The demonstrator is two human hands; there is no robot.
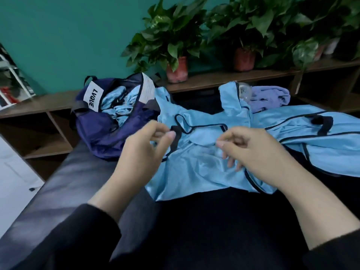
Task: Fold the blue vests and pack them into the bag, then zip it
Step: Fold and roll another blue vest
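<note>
Centre of frame: a light-blue shiny fabric vest with black piping [194, 168] lies spread on a dark padded surface [64, 184], a black strap tab near its left edge. The left hand [142, 152] hovers at that edge, fingers loosely curled; blur prevents telling whether thumb and forefinger pinch the tab. The right hand [253, 151] rests on the vest at centre right, fingers curled; whether it grasps cloth cannot be told.

Right of frame: a second light-blue vest [321, 145] lies crumpled, touching the first. Above it sits a bundle of lavender cloth [268, 98].

Upper left of centre: a navy fabric bag with a white "LVQUE" label [109, 137] stands unzipped, light-blue cloth bunched inside.

Top of frame: potted green plants in red pots [175, 41] on a brown wooden shelf [214, 79] against a teal wall
</note>
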